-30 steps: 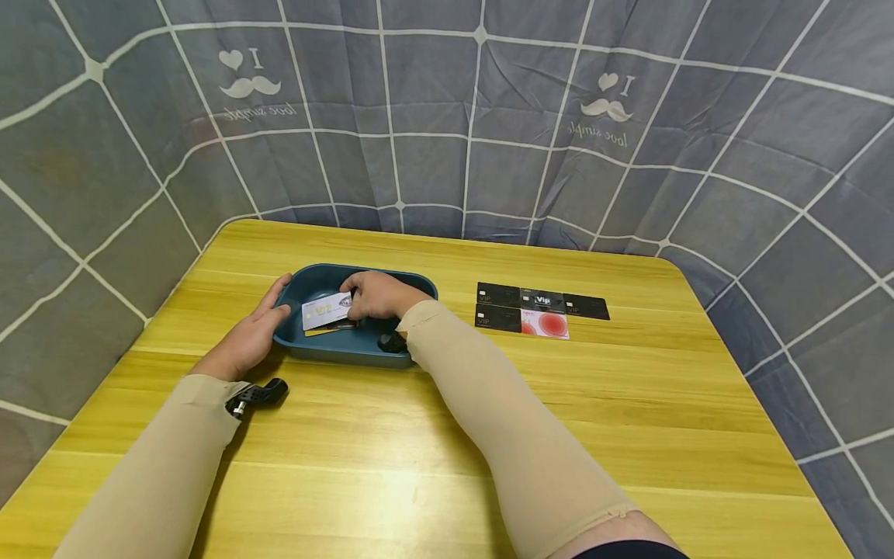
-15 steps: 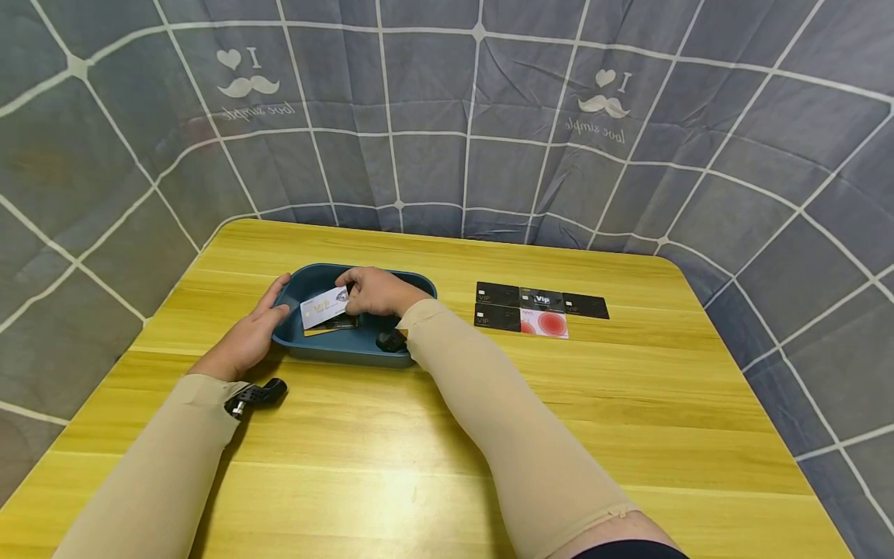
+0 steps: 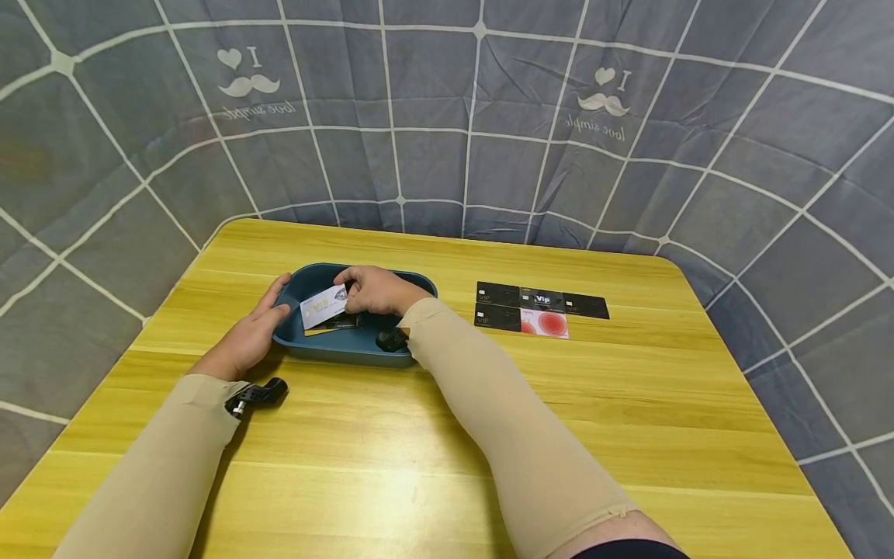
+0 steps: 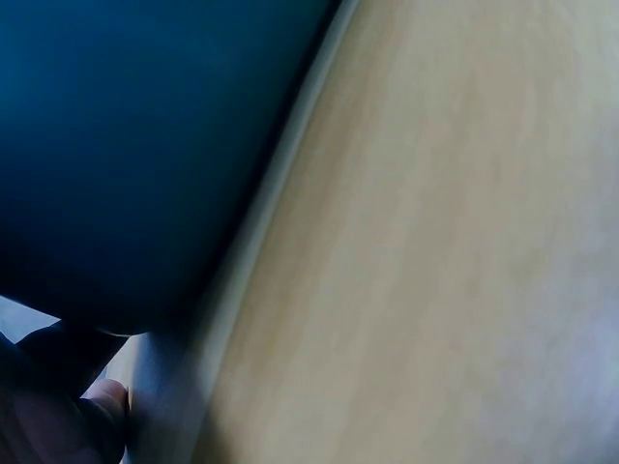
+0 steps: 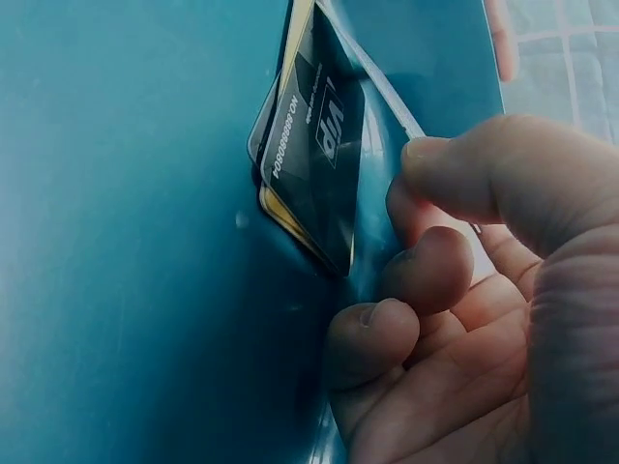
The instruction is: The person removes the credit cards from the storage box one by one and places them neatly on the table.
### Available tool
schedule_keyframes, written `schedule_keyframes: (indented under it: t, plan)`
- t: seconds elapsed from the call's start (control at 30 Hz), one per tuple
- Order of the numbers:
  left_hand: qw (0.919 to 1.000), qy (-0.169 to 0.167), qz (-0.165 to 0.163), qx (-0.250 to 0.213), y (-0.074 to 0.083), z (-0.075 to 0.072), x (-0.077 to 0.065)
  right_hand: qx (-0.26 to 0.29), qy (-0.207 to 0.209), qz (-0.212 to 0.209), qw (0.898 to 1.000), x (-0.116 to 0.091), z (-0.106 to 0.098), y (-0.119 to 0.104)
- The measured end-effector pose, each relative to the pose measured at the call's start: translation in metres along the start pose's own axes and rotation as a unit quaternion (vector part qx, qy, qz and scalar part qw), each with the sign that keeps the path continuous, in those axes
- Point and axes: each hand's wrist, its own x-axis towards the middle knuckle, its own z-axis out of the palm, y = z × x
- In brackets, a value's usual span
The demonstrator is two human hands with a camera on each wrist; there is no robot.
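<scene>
**Pinched white VIP card inside blue bin**

Gripped card's right end between thumb and index finger of right hand, with other fingers curled toward palm; held it tilted over left half of bin; could not tell contact of its left end with cards below

Laid left hand against left end of bin, with fingers released and extended along outer wall, thumb near front-left corner

Saw dark Vip card overlapping gold-edged card on bin floor, under white one

Counted five cards right of bin, flat on wooden table, packed close in two rows: back, black card, gray-banded Vip card, another black card; front, third black card, pink-red card

Noted gray checked cloth behind bin
</scene>
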Motion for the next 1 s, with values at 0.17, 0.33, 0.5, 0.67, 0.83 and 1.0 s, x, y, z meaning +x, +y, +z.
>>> schedule_keyframes:
  t: [0.17, 0.33, 0.5, 0.67, 0.83, 1.0]
  plan:
    - [1.0000, -0.001, -0.005, -0.007, 0.002, 0.003, 0.003, 0.000, -0.007, -0.003, 1.000, -0.002, -0.003, 0.002]
    - [0.9999, -0.004, -0.005, -0.011, 0.002, 0.006, 0.005, 0.003, -0.008, -0.007, 1.000, -0.005, -0.006, 0.002]
    - [1.0000, -0.002, -0.002, -0.009, 0.001, 0.009, 0.006, -0.016, -0.012, -0.013, 1.000, -0.009, -0.013, 0.001]
    - [1.0000, 0.002, 0.007, 0.001, 0.000, 0.008, 0.006, -0.023, -0.016, -0.011, 1.000, -0.018, -0.027, 0.001]
    - [0.9999, 0.007, 0.008, 0.006, 0.001, 0.007, 0.005, -0.003, -0.013, -0.018, 1.000, -0.038, -0.049, -0.001]
    - [0.9999, 0.012, -0.003, 0.010, 0.001, 0.007, 0.006, 0.001, 0.009, -0.030, 1.000, -0.075, -0.082, 0.007]
